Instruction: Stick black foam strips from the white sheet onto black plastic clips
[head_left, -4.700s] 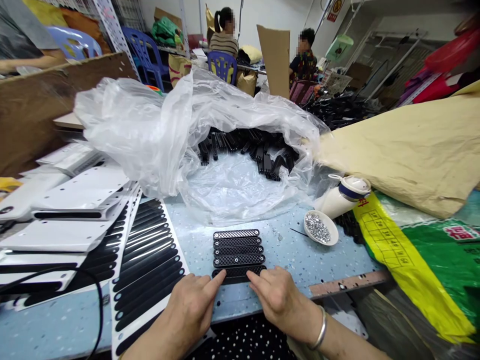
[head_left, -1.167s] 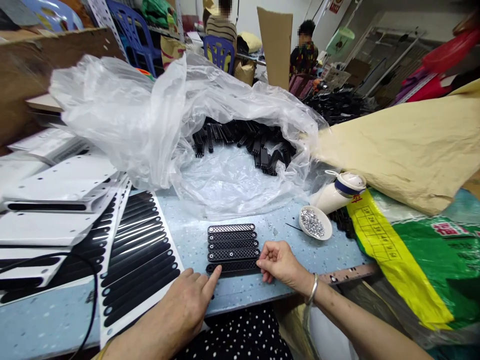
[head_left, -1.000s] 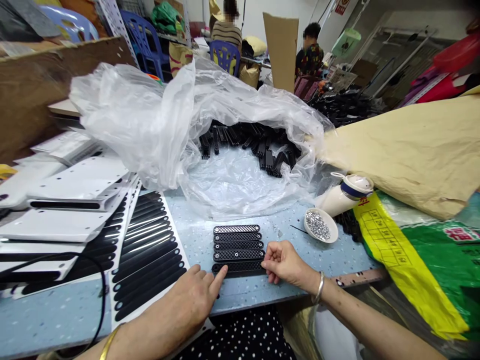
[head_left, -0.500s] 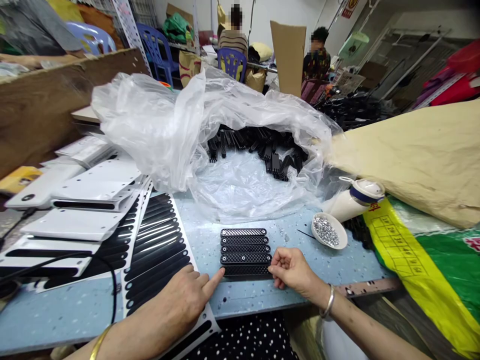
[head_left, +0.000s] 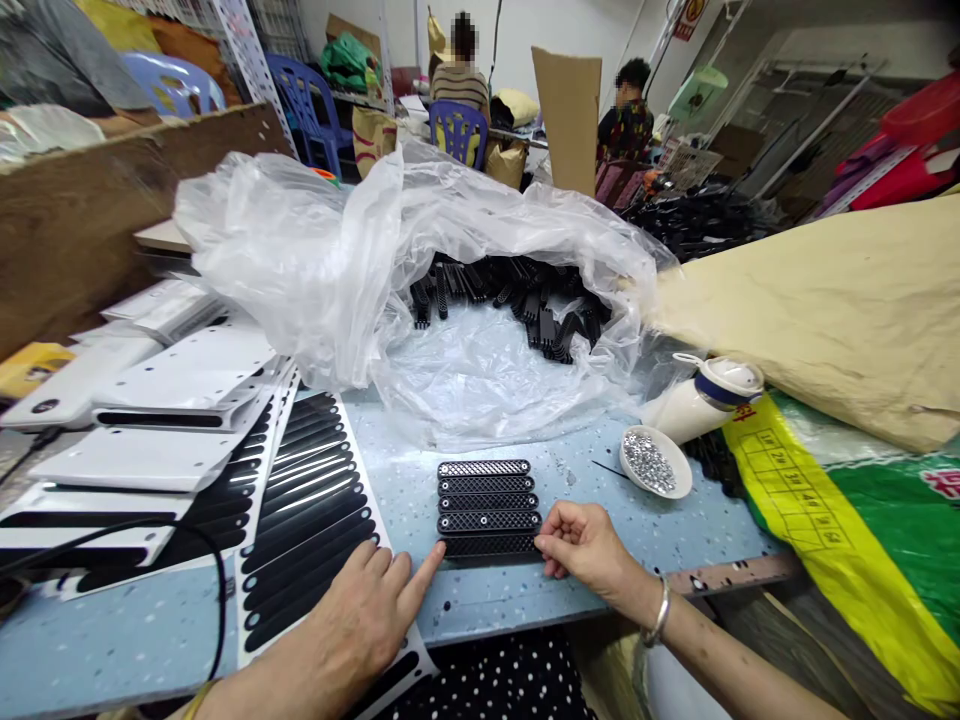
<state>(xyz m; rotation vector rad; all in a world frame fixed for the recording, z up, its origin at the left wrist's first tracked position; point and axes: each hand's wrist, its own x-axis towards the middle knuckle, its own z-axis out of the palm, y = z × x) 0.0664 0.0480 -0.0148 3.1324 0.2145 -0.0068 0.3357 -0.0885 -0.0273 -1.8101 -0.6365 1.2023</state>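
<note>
Several black plastic strips (head_left: 484, 485) with a diamond lattice lie side by side in a row on the blue speckled table. Small silver metal pieces sit in the ends of the farther ones, and one strip (head_left: 489, 521) also has one in its middle. The nearest black strip (head_left: 490, 545) lies between my hands. My left hand (head_left: 379, 600) rests open beside it, index finger stretched to its left end. At the strip's right end, my right hand (head_left: 581, 545) is closed, thumb and forefinger pinched together; what they hold, if anything, is hidden.
A white bowl (head_left: 681, 478) of small silver pieces stands to the right, beside a white bottle (head_left: 682, 408). Behind lies a clear plastic bag (head_left: 300, 270) with many black strips. Sheets of black adhesive strips (head_left: 307, 500) and a cable (head_left: 222, 600) are on the left.
The view has shifted slightly. Both hands stay at the ends of the nearest strip, nearly still.
</note>
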